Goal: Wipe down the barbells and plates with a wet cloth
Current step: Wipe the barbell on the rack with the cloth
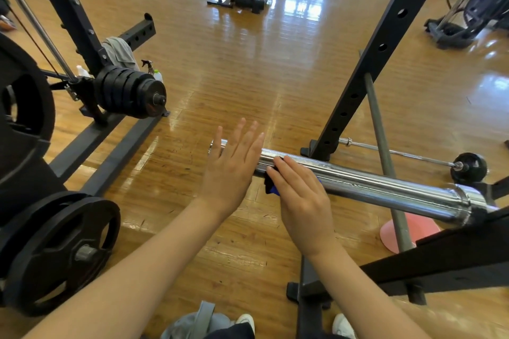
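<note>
A chrome barbell sleeve [371, 184] runs from the centre of the view to the right, resting in a black rack. My right hand [300, 195] grips a dark blue cloth [271, 187] wrapped round the sleeve near its free end. My left hand [234, 162] is held flat with straight fingers over the sleeve's tip, covering most of it. Black weight plates [57, 250] stand on a peg at the lower left, and a stack of smaller plates [129, 92] sits on a peg farther back.
A black rack upright [385, 44] rises right of centre. A second barbell [413, 157] lies on the wooden floor behind it. A pink cone [396, 231] sits under the sleeve. Spray bottles [154, 71] and a grey towel [121, 52] are by the left rack.
</note>
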A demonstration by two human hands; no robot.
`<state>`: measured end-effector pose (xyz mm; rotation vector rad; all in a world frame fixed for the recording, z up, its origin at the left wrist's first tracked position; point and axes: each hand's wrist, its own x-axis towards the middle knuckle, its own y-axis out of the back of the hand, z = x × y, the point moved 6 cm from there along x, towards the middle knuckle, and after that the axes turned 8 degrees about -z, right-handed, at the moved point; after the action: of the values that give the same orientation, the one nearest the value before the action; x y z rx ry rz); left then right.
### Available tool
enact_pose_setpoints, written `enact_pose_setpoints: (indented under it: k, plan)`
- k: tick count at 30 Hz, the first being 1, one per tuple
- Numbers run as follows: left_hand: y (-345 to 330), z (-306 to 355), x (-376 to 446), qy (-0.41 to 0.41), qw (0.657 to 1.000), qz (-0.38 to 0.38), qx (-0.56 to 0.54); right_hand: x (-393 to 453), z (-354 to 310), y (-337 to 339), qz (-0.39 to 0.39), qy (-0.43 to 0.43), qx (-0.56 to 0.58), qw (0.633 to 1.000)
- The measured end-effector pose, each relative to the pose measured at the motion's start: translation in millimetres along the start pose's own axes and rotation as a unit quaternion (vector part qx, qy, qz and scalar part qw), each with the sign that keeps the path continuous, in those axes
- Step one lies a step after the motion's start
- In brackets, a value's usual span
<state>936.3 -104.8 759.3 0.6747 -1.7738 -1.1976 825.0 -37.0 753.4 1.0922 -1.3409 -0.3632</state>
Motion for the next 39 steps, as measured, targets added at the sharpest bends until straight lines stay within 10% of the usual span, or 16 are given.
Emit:
enact_pose_setpoints:
  k: [5, 12, 24, 34, 39]
  plan:
    - [-2.6, -0.4, 7.3, -0.039, 0.998, 0.042, -0.005, -2.9, 4.3, 11.7, 0.013, -0.042, 0.003, 0.999]
    - [0.4, -2.3, 20.5, -0.028, 0.994, -0.109, -0.005, 15.4, -12.4, -1.2, -0.02, -0.04, 0.004, 0.999]
    - [3.1, 0.3, 5.0, -0.027, 0.998, 0.043, -0.037, 7.0, -1.4, 10.1, 0.0, -0.064, 0.014, 0.998]
    - [3.1, -8.0, 28.7, -0.053, 0.981, -0.182, -0.05, 9.2, -3.8, 4.4, -0.033, -0.016, -0.001, 0.999]
    - [6.6, -4.5, 3.6, -0.038, 0.997, -0.066, -0.032, -0.9, 4.3, 19.2, -0.029, -0.064, -0.007, 0.998]
